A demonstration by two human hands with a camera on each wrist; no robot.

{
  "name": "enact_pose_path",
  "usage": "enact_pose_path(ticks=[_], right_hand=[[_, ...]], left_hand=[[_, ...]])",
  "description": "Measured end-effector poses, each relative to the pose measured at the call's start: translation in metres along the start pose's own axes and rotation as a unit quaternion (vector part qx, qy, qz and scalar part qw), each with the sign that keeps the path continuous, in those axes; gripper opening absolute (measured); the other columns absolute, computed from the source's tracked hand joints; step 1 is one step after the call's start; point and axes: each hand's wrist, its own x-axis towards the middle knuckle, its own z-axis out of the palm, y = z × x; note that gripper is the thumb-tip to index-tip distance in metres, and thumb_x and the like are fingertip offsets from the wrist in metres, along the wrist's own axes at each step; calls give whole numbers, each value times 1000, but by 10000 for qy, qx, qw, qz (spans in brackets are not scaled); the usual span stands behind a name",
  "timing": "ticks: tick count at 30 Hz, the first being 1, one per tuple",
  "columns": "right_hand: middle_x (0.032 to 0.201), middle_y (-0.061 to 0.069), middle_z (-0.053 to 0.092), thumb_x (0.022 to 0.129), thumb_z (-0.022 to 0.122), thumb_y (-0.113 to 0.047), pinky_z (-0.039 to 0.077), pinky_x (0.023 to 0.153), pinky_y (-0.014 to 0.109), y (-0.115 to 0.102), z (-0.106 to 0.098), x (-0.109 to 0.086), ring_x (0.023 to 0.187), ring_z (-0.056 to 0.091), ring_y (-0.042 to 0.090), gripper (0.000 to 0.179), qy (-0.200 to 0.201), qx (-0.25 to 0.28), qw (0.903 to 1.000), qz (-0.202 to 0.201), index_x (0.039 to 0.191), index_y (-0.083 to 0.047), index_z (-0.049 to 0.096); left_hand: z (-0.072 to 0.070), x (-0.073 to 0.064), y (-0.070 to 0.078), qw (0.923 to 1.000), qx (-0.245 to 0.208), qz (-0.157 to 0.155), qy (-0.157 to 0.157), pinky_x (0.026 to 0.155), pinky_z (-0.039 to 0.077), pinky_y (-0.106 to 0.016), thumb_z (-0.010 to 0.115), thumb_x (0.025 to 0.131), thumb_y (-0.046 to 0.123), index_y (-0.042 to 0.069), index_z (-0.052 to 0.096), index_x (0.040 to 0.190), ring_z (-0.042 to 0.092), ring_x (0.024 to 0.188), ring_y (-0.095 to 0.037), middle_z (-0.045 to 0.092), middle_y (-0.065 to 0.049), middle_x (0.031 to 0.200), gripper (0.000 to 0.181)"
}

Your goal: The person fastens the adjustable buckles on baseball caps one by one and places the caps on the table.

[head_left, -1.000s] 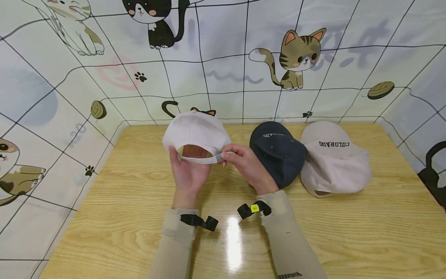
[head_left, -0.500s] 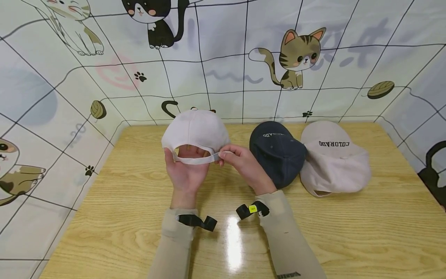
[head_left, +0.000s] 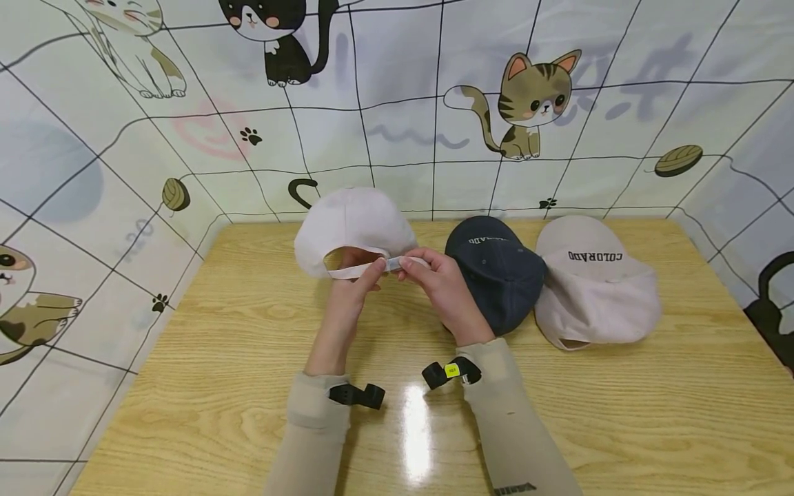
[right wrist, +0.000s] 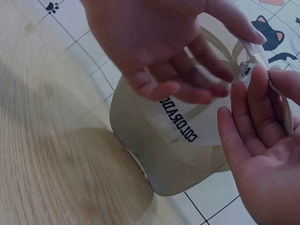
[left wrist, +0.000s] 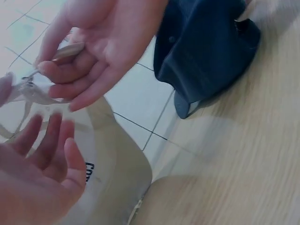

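A pale pinkish-white baseball cap [head_left: 353,224] is held above the table with its back opening facing me. Across that opening runs its adjustable strap [head_left: 350,273], which has a metal buckle [right wrist: 243,69]. My left hand [head_left: 349,293] pinches the strap just left of the buckle, thumb on top. My right hand [head_left: 443,286] pinches the strap to the right of the buckle, and a loose strap end [right wrist: 284,110] shows by its fingers. Dark COLORADO lettering [right wrist: 178,119] is visible on the cap's front in the right wrist view.
A navy cap [head_left: 496,275] lies right beside my right hand on the wooden table [head_left: 217,399]. Touching it, a beige COLORADO cap [head_left: 598,289] sits farther right. A cat-print cloth [head_left: 397,131] rises behind the table.
My left hand has turned over from supporting the rim palm-up to pinching the strap near the buckle. The cap has tipped and shifted slightly up and right. My right hand keeps its pinch.
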Motion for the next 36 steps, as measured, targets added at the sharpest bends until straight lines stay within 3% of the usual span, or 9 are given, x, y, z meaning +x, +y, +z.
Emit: enact_pose_path(ticks=[3, 8, 12, 19, 24, 28, 32, 36], right_hand=[[80, 8, 60, 86, 61, -19, 45, 85, 35, 0, -2, 0, 81, 58, 21, 21, -28, -168, 9999, 3, 92, 2, 58], [85, 15, 59, 85, 62, -24, 44, 85, 37, -2, -6, -1, 86, 57, 27, 25, -156, -427, 9990, 9, 94, -1, 59], [89, 16, 59, 83, 63, -26, 45, 84, 36, -1, -7, -1, 87, 57, 29, 27, -107, -598, 9981, 43, 97, -3, 59], [99, 11, 57, 82, 65, -30, 47, 80, 37, 0, -1, 0, 86, 59, 21, 32, 218, -1190, 9926, -121, 102, -6, 59], [99, 9, 58, 80, 65, -36, 48, 75, 35, 0, 2, 1, 84, 60, 19, 35, 328, -1570, 9868, -204, 102, -10, 60], [100, 3, 57, 79, 66, -38, 47, 73, 33, 0, 5, 1, 85, 58, 18, 36, 526, -1979, 9779, -426, 103, -13, 59], [97, -2, 54, 79, 67, -32, 48, 74, 28, 1, 8, 1, 85, 56, 14, 27, 793, -2556, 9591, -924, 99, -15, 58], [97, -5, 51, 81, 66, -28, 49, 74, 27, 2, 9, 1, 86, 53, 12, 16, 795, -2979, 9411, -1388, 90, -16, 58]], left_hand=[[-1, 0, 2, 9992, 398, -73, -75, 68, 41, -30, 62, 85, 23, 6, 55, 108, 54, 90, -29, 57, -6, 100, 30], [3, 0, 5, 9980, 623, -26, 57, 69, 43, -28, 66, 81, 25, 3, 61, 101, 55, 81, -19, 62, -4, 92, 30], [8, -3, 15, 9980, 564, 135, 234, 67, 43, -27, 64, 83, 17, -3, 60, 96, 60, 80, -21, 64, -9, 88, 24], [4, -1, 5, 9978, 403, 243, 477, 63, 46, -29, 64, 84, 20, 1, 56, 88, 65, 78, -25, 62, -21, 90, 21], [4, -2, 7, 9985, 299, 164, 436, 63, 48, -30, 60, 86, 20, 2, 52, 88, 64, 81, -27, 63, -20, 94, 19], [5, -3, 9, 9985, 270, 140, 446, 63, 48, -32, 57, 88, 17, 0, 50, 90, 63, 84, -30, 64, -16, 95, 18], [7, -3, 9, 9965, 528, 193, 621, 63, 49, -33, 57, 88, 19, -1, 52, 91, 64, 83, -29, 64, -17, 95, 20], [9, -3, 9, 9935, 805, 325, 738, 63, 49, -31, 60, 86, 21, 1, 56, 91, 65, 80, -24, 64, -12, 92, 21]])
